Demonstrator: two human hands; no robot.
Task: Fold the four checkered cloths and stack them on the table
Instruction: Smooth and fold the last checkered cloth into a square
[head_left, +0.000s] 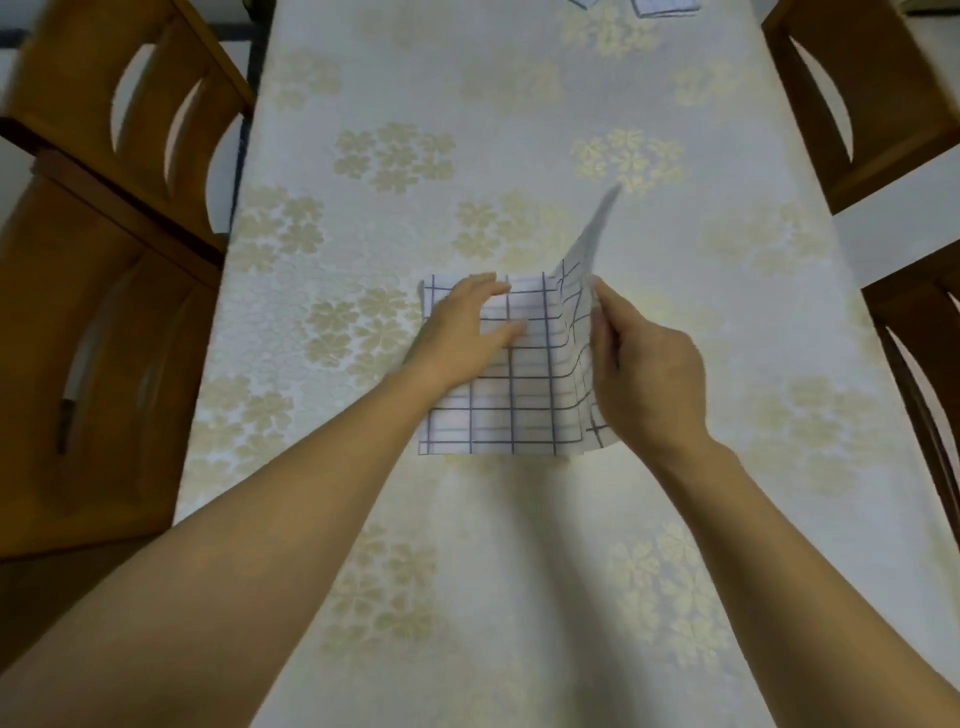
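Perhaps three checkered cloths (524, 395), two hands (462, 327), four chairs (104, 104).

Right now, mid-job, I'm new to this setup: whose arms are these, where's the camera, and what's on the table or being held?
There is no machine here. These are a person's two bare arms, seen from one wide-angle camera worn on their head, looking forward and down. The left hand lies flat with straight fingers on a checkered cloth, pressing it to the table, which has a flowered cover. The right hand pinches the cloth's right edge and lifts it, so that side stands up, blurred. At the far edge more checkered fabric shows, cut off by the frame. Wooden chairs stand on both sides.
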